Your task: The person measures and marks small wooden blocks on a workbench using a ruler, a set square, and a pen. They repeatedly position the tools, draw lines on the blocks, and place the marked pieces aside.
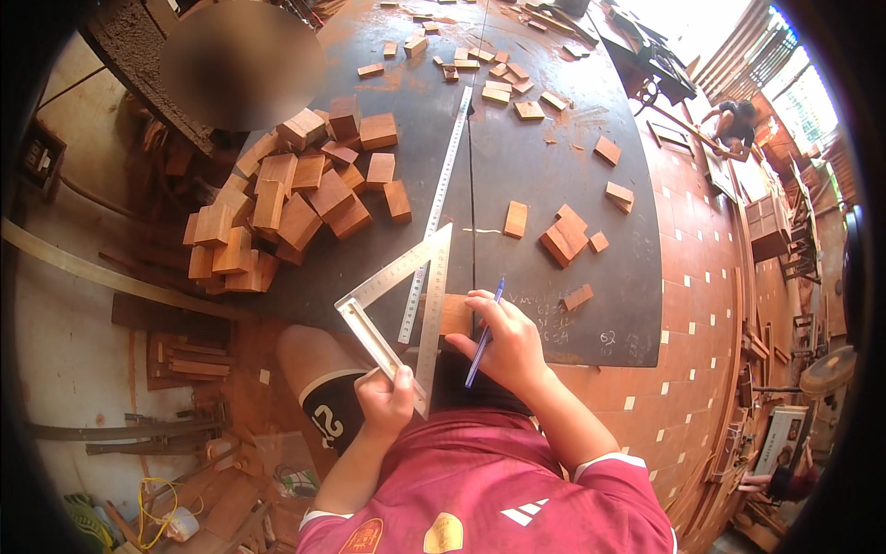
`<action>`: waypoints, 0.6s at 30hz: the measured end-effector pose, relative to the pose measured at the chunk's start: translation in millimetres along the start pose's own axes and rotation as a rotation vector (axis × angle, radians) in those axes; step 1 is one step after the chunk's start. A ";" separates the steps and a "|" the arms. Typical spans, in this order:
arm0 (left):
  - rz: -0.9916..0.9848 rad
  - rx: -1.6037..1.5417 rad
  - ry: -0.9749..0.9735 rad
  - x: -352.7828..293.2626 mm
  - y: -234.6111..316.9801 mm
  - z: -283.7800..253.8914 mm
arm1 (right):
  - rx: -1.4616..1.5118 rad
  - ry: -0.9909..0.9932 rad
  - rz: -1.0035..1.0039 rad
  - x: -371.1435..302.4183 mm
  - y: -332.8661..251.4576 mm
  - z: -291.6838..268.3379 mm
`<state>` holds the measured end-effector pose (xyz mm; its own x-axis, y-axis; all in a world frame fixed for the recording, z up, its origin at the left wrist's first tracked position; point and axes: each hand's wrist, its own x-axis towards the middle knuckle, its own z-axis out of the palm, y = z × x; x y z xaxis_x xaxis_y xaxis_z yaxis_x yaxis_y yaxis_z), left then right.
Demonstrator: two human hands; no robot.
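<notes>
My left hand [383,402] is closed on the thick edge of a triangular metal square [388,274], which is held tilted near the table's front edge. In my right hand [513,349] a blue pen [485,336] sits slanted between the fingers. The thumb and fingers of that hand also grip a small reddish wooden block [454,316], whose left end touches or lies behind the square's graduated edge. A long steel ruler [452,157] lies on the dark table [563,102] and runs away from me, partly covered by the square.
A heap of wooden blocks [300,222] covers the table's left side. Several smaller pieces [498,83] lie scattered at the far end, and a few blocks [564,236] rest on the right. Chalk marks show at the front right corner. Other people [736,125] are on the right.
</notes>
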<state>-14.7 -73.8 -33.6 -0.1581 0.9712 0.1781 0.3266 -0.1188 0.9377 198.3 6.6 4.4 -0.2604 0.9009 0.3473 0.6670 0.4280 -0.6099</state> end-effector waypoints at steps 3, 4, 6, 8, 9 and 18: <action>0.013 -0.020 0.032 1.5 7.5 4.7 | -0.009 0.002 -0.003 -0.5 -0.5 -0.4; 0.016 -0.033 0.047 2.2 8.9 5.5 | -0.016 0.003 -0.010 0.3 -0.8 -0.9; 0.008 -0.039 0.047 1.7 8.9 4.9 | -0.028 0.027 -0.042 3.4 -2.1 -3.5; 0.007 -0.036 0.048 1.4 8.7 4.6 | -0.037 0.076 -0.092 9.0 -3.8 -8.8; 0.007 -0.031 0.050 1.0 8.1 4.6 | 0.010 0.068 -0.083 11.2 -3.1 -10.6; -0.019 -0.031 0.048 -0.1 7.2 4.7 | 0.626 -0.261 0.335 46.3 -6.3 -25.7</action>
<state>-7.9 -73.7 -28.4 -0.2084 0.9625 0.1736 0.2946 -0.1075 0.9495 200.0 43.8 42.6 -0.3221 0.9448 -0.0599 0.2390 0.0200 -0.9708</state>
